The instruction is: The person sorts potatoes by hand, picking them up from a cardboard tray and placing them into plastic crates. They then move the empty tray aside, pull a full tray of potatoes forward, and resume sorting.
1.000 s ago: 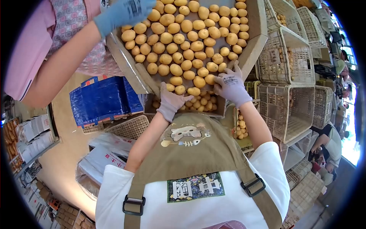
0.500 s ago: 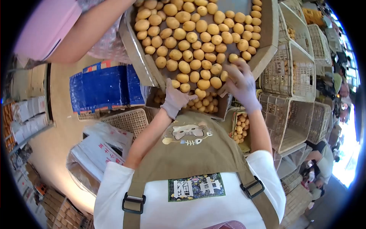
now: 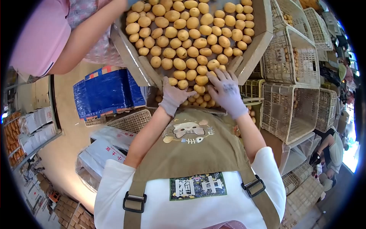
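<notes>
Small yellow potatoes (image 3: 187, 44) lie in a single layer on a grey sorting tray (image 3: 248, 63) that narrows toward me. At the left of its mouth is my gloved left hand (image 3: 174, 96), thumb and fingers apart, beside a few potatoes. My gloved right hand (image 3: 228, 93) is at the mouth's right side, fingers spread and touching the nearest potatoes. Between the hands, more potatoes (image 3: 200, 101) sit lower down, in a container just in front of my apron (image 3: 187, 152). Its edges are partly hidden by my hands.
Stacked plastic crates (image 3: 280, 110) stand on the right, some with potatoes inside. On the left are a blue-covered box (image 3: 101, 93), a beige crate (image 3: 131, 121) and a white carton (image 3: 101, 156). Another person's arm (image 3: 89, 36) reaches over the tray's far left.
My right hand has moved left and toward me, from the tray's right wall to its mouth. My left hand stays nearly in place. The view has shifted slightly.
</notes>
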### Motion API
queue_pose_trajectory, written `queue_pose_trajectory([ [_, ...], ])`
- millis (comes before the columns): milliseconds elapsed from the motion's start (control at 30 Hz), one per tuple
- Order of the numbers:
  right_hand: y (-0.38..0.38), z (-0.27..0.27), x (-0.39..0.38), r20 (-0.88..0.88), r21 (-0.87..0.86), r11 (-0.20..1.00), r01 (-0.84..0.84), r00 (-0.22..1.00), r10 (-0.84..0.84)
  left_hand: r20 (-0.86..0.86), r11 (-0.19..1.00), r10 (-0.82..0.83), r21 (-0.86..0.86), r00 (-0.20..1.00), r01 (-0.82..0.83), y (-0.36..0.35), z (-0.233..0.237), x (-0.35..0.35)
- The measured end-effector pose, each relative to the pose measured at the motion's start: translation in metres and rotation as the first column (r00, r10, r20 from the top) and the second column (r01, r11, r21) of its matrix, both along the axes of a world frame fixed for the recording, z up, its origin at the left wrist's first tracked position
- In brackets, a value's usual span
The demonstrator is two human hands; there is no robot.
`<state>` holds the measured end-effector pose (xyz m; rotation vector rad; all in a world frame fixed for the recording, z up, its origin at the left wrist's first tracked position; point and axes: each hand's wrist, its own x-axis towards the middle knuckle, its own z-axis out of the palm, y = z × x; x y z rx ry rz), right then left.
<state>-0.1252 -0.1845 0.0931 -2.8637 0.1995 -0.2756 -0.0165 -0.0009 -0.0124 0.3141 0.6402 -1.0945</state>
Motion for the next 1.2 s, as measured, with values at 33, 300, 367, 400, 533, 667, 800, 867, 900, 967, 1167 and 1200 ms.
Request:
queue_pose_trajectory([
  [33,-0.007,-0.009,0.006,-0.242,-0.01,0.999,-0.04,0.97,0.037,-0.013,1.0,0.008,0.017,1.0,-0.008,-0.001,-0.001,-0.001],
  [300,0.025,-0.046,0.14,-0.345,-0.173,0.966,-0.191,0.931,0.122,-0.04,0.981,0.026,0.191,0.999,-0.017,-0.008,-0.001,-0.003],
  [367,0.024,-0.041,0.146,-0.385,-0.13,0.975,-0.178,0.916,0.116,-0.022,0.99,0.024,0.137,0.999,-0.02,-0.007,-0.002,-0.005],
  [400,0.018,-0.038,0.145,-0.364,-0.085,0.983,-0.162,0.924,0.121,-0.012,0.994,0.028,0.107,1.0,-0.027,-0.006,-0.003,-0.006],
  [533,0.0,-0.027,0.123,-0.152,0.355,0.935,0.002,0.987,0.055,-0.017,0.999,0.034,0.035,0.999,-0.033,-0.005,-0.002,-0.004],
  [667,0.004,-0.037,0.08,-0.156,0.985,-0.083,0.151,0.986,-0.065,0.047,0.994,0.073,-0.085,0.996,-0.069,-0.005,-0.01,-0.006],
  [800,0.037,-0.018,0.047,-0.042,0.585,-0.811,-0.007,0.998,-0.04,-0.082,0.951,0.046,-0.3,0.996,-0.069,0.001,-0.032,-0.006],
  [867,0.042,-0.024,0.038,0.002,0.59,-0.807,0.02,1.0,0.026,0.065,0.858,0.056,-0.513,0.996,-0.014,-0.005,-0.045,-0.007],
  [900,0.046,-0.018,0.037,-0.034,0.716,-0.696,0.051,0.999,0.038,0.14,0.797,0.078,-0.604,0.987,0.023,-0.008,-0.049,-0.007],
  [967,0.053,0.008,0.04,-0.112,0.902,-0.415,0.118,0.993,0.041,-0.094,0.985,-0.012,0.172,0.996,0.028,-0.008,0.027,-0.002],
  [1167,0.052,0.019,0.033,-0.079,0.98,-0.178,0.09,0.995,0.067,-0.193,0.99,0.099,-0.077,0.976,-0.115,-0.005,0.001,-0.004],
  [1200,0.052,0.015,0.031,-0.083,0.986,-0.137,0.09,0.995,0.052,-0.156,0.992,0.093,-0.075,0.983,-0.105,-0.005,-0.006,-0.006],
])
